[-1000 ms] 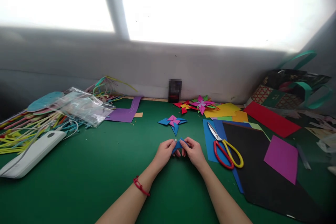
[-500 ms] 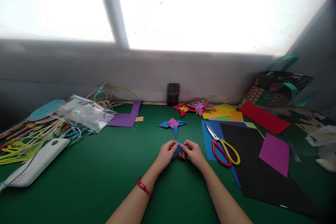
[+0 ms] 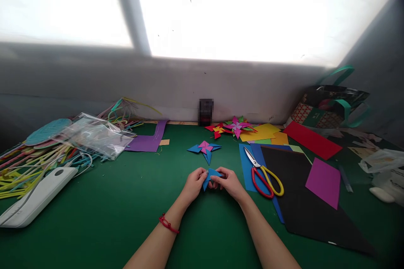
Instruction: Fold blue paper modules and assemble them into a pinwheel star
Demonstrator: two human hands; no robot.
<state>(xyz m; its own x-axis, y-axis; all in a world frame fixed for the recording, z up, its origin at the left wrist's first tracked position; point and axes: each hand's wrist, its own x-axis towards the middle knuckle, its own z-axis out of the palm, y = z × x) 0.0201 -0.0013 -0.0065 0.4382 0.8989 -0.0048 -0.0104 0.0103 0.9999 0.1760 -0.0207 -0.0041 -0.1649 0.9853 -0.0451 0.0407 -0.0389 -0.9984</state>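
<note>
A small folded piece of blue paper (image 3: 212,173) is pinched between my two hands, low over the green table. My left hand (image 3: 195,182) grips its left edge, with a red bracelet (image 3: 168,224) on that wrist. On the other side, my right hand (image 3: 229,182) holds the right part, thumb lying across the paper; its other fingers are partly hidden beneath. Just beyond the hands lies a folded paper star (image 3: 205,148) with blue points and a pink centre. Scissors (image 3: 263,176) with one red and one yellow handle rest to the right on blue and black sheets.
More folded paper stars (image 3: 236,126) lie by the wall, near yellow paper (image 3: 260,133). Right are black card (image 3: 303,201), magenta paper (image 3: 324,183), red paper (image 3: 312,139) and a bag (image 3: 325,107). Left are purple paper (image 3: 145,143), pipe cleaners (image 3: 19,183) and a white power strip (image 3: 41,197).
More of the blue paper's face now shows between my fingers, and my right thumb has shifted across it. The whole view has moved slightly, so things appear a little further left.
</note>
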